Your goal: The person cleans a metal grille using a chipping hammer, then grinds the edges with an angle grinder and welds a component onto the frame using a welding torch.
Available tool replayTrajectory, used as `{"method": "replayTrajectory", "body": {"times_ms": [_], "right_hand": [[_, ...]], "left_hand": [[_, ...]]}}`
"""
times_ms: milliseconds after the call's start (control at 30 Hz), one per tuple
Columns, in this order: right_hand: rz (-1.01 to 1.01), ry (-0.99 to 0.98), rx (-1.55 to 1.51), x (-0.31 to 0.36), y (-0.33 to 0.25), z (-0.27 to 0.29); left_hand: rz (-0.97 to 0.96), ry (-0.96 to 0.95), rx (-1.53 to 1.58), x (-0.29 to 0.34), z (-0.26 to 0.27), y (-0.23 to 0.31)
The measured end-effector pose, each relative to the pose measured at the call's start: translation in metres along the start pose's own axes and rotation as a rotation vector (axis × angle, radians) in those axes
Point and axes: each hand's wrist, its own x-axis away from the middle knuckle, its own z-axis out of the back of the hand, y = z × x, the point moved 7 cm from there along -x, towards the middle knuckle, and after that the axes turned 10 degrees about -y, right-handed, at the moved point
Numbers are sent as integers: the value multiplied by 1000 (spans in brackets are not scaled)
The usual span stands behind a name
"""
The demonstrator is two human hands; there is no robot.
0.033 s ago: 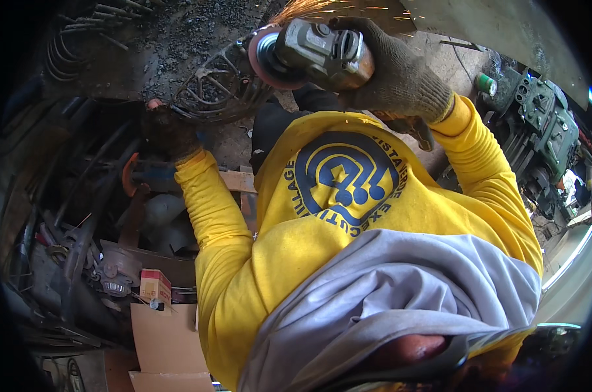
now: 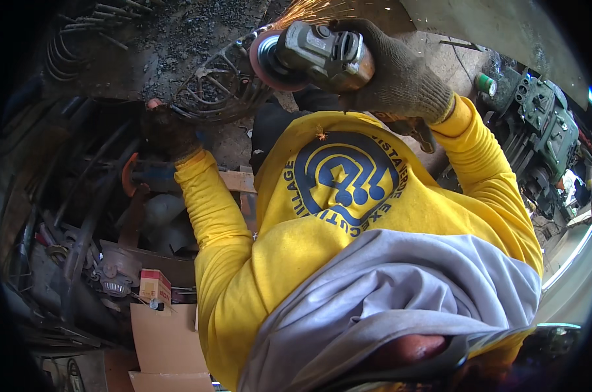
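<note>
Cluttered workshop floor (image 2: pixel 145 39), red-and-tan box (image 2: pixel 154 285) (lower left)

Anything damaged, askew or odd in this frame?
Yes: a spark lies on the yellow shirt, thrown from the angle grinder in the right hand. The left hand grips the wire frame.
</note>
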Motion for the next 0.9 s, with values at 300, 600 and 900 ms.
{"method": "replayTrajectory", "body": {"times_ms": [300, 600, 900], "right_hand": [[107, 24, 96, -1, -6, 7], [29, -56, 115, -3, -31, 25], [122, 34, 143, 0, -18, 16]], "left_hand": [[-106, -10, -190, -5, 5, 14], [-83, -56, -277, -1, 0, 5], [-25, -84, -221, -3, 0, 8]]}}
